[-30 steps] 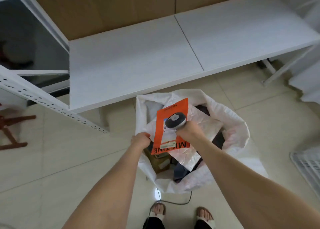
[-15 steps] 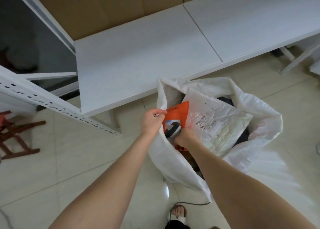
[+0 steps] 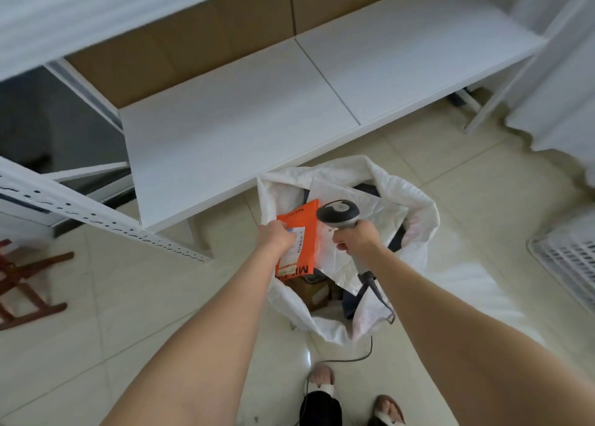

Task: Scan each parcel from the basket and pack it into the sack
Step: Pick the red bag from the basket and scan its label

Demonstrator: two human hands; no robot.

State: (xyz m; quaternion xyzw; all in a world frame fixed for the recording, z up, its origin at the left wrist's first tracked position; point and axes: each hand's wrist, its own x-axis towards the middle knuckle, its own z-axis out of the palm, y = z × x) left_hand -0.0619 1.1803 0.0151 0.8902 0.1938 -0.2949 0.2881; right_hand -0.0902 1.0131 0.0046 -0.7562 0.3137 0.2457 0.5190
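The left hand (image 3: 277,236) pinches the near-left edge of a flat orange plastic mailer parcel (image 3: 301,229), thumb curled over the white address label; whether it also gathers the sack's rim cannot be told. The right hand (image 3: 355,238) is wrapped round the handle of a grey handheld barcode scanner (image 3: 338,213), whose head sits just beside the parcel's upper right corner, with its dark cable (image 3: 360,356) trailing down to the tiled floor (image 3: 96,329). The orange parcel hangs in the mouth of a white woven plastic sack (image 3: 421,210), against the left side, its lower end over the contents. It looks thin, light and floppy, with a slick skin, so an edge pinch like this one should do; a hold nearer the middle of a long side would probably keep it from folding as it goes down. Inside the sack lie a large crinkled white poly mailer (image 3: 370,213) leaning across the far side, a brown cardboard box (image 3: 307,292) low down, and something dark (image 3: 351,303) beside it; the sack seems fairly full. A white slatted plastic basket (image 3: 566,258) shows at the right edge, its contents out of view. A white shelf board (image 3: 241,129) runs past the far side of the sack.
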